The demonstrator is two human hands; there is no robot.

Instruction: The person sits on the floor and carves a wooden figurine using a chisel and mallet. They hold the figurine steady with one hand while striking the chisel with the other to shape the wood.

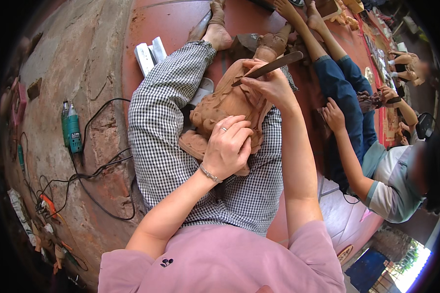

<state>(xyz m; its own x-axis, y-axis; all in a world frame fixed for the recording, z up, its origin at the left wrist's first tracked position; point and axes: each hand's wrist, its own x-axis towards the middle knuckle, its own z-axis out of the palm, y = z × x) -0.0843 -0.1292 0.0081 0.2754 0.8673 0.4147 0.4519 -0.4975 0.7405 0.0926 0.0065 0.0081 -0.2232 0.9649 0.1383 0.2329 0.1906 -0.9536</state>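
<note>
A reddish-brown carved figure (252,105) lies across my lap between my legs; from here I cannot tell whether it is wood or clay. My left hand (228,146), with a ring and a bracelet, grips its near end with bent fingers. Pinched in my right hand (270,85) is a slim, dark, flat carving knife (280,63). Its pointed end reaches down-left to the figure's surface, and its broad end sticks out up-right. Part of the figure is hidden under both hands.
Green rotary power tools (73,129) and tangled black cables (78,173) lie on the worn floor at left. White blocks (150,54) stand beyond my left knee. At right a co-worker (371,161) sits close, holding a dark carved piece (367,101). More carvings (409,67) stand behind.
</note>
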